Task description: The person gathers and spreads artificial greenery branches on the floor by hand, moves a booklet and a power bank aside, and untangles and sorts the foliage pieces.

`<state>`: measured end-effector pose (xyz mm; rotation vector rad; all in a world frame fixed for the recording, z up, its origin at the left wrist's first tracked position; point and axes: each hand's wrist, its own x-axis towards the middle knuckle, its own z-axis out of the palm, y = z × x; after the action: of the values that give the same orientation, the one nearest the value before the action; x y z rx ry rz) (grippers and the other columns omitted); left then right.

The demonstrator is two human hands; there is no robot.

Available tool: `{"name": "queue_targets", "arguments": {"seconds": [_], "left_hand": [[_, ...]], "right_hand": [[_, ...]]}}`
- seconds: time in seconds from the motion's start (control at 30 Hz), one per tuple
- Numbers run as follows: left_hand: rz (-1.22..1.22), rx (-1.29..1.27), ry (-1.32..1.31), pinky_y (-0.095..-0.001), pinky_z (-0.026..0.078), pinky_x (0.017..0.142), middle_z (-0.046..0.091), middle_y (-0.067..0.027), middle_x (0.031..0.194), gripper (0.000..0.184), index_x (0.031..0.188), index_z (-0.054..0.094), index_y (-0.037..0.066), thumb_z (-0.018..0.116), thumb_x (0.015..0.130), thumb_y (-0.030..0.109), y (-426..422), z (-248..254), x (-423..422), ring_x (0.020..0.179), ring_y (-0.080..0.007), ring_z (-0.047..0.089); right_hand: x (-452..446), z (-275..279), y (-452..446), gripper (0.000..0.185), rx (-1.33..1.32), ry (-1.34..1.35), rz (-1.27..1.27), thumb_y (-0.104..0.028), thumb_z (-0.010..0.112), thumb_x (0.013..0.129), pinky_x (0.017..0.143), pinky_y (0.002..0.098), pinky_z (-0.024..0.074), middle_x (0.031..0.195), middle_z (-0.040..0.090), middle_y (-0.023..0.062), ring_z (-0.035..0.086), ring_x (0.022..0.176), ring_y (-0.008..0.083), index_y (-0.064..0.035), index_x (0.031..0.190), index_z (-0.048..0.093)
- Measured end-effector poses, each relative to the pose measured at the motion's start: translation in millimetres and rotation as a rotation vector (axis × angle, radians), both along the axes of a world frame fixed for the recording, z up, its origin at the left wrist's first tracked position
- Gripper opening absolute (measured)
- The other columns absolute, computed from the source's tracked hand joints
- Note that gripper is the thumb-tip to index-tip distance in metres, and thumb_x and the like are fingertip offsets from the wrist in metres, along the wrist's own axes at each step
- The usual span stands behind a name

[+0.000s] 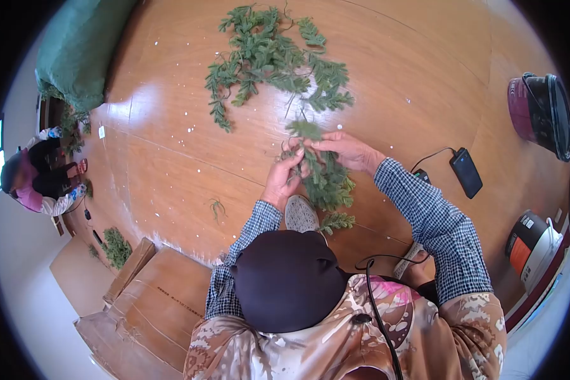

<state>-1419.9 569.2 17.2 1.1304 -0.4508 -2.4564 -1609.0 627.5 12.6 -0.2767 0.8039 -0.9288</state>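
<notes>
Both of my hands meet on a green artificial fir garland (326,180) in front of my body. My left hand (285,175) is closed around its stem from the left. My right hand (348,150) pinches a sprig of it from the right, thumb and fingers together near the left fingertips. The lower part of the garland hangs over my shoe (301,215). A larger tangle of the same greenery (266,54) lies on the floor ahead, and thin stems run from it toward my hands. Part of the stem is hidden by my fingers.
A power bank (466,173) with a cable lies right on the wooden floor (171,126). Dark buckets (538,114) stand far right. Cardboard boxes (152,304) are at lower left, a green sack (82,50) upper left. Another person (41,171) sits at far left beside greenery.
</notes>
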Motion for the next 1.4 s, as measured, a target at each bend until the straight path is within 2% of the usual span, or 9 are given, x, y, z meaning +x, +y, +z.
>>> {"name": "queue_targets", "arguments": {"seconds": [0.2,0.7,0.8,0.9,1.03,1.17,1.27,1.3,1.4], "left_hand": [[-0.313,-0.409,-0.326,-0.0197,0.039,0.042,0.064,-0.0113,0.095,0.043,0.130,0.047,0.002,0.060,0.090,0.012,12,5,3,0.052,-0.0110,0.056],[-0.019,-0.113,0.089,-0.0230,0.042,0.045,0.061,-0.0166,0.089,0.030,0.118,0.051,-0.003,0.055,0.092,0.011,-24,37,-13,0.065,-0.0128,0.056],[0.088,0.111,0.327,-0.0232,0.037,0.042,0.054,-0.0075,0.072,0.017,0.104,0.055,0.002,0.052,0.094,0.016,-27,9,-2,0.057,-0.0123,0.048],[0.152,0.324,0.131,-0.0234,0.030,0.038,0.042,-0.0002,0.059,0.016,0.090,0.052,0.007,0.049,0.096,0.021,-16,-8,-4,0.049,-0.0111,0.039],[0.523,0.103,0.036,-0.0250,0.028,0.037,0.034,0.0045,0.052,0.025,0.086,0.051,0.010,0.044,0.099,0.030,-55,-60,69,0.044,-0.0110,0.033],[0.202,0.080,0.028,-0.0253,0.034,0.040,0.032,0.0035,0.054,0.030,0.090,0.052,0.008,0.043,0.099,0.035,-40,-6,56,0.047,-0.0110,0.033],[0.144,0.055,0.267,-0.0245,0.033,0.043,0.033,0.0028,0.055,0.033,0.094,0.053,0.005,0.041,0.100,0.035,-29,-10,62,0.049,-0.0108,0.032],[0.119,0.058,0.309,-0.0244,0.033,0.043,0.033,0.0028,0.056,0.034,0.095,0.053,0.004,0.040,0.100,0.035,-28,-7,60,0.049,-0.0108,0.031],[0.069,0.036,0.275,-0.0233,0.032,0.045,0.034,0.0028,0.056,0.034,0.098,0.052,0.003,0.042,0.099,0.035,-25,10,52,0.050,-0.0102,0.031]], "right_hand": [[11,20,10,0.028,-0.075,0.183,-0.029,-0.021,0.066,0.088,0.073,0.0265,0.0507,0.089,0.066,0.0026,0.062,0.079,0.0108,-0.0024,0.108,0.063],[4,51,2,0.032,0.049,0.208,0.319,-0.027,0.056,0.093,0.050,0.0291,0.0498,0.070,0.064,0.0094,0.062,0.056,0.0164,0.0037,0.089,0.061],[14,31,6,0.024,-0.181,0.457,0.279,-0.019,0.056,0.087,0.049,0.0295,0.0493,0.067,0.064,0.0111,0.063,0.055,0.0197,0.0035,0.080,0.060],[46,63,20,0.016,-0.737,1.672,0.552,-0.012,0.055,0.077,0.049,0.0330,0.0499,0.066,0.063,0.0149,0.063,0.055,0.0251,0.0030,0.072,0.057],[67,119,64,0.015,-0.711,1.448,0.651,-0.012,0.055,0.074,0.049,0.0426,0.0486,0.063,0.061,0.0148,0.063,0.056,0.0283,0.0031,0.074,0.056],[45,65,64,0.024,-0.980,1.637,0.383,-0.015,0.063,0.069,0.049,0.0412,0.0490,0.064,0.060,0.0153,0.064,0.063,0.0297,0.0031,0.085,0.059],[16,41,35,0.046,-0.953,1.450,0.903,-0.028,0.076,0.062,0.059,0.0368,0.0481,0.074,0.059,0.0079,0.059,0.070,0.0272,-0.0073,0.100,0.059],[0,32,28,0.044,-1.077,1.470,0.682,-0.026,0.073,0.061,0.058,0.0386,0.0478,0.077,0.060,0.0071,0.060,0.072,0.0281,-0.0095,0.100,0.059],[0,55,-13,0.028,-0.986,1.527,0.904,-0.018,0.066,0.063,0.059,0.0395,0.0497,0.079,0.064,0.0100,0.063,0.074,0.0302,-0.0071,0.089,0.062]]}}
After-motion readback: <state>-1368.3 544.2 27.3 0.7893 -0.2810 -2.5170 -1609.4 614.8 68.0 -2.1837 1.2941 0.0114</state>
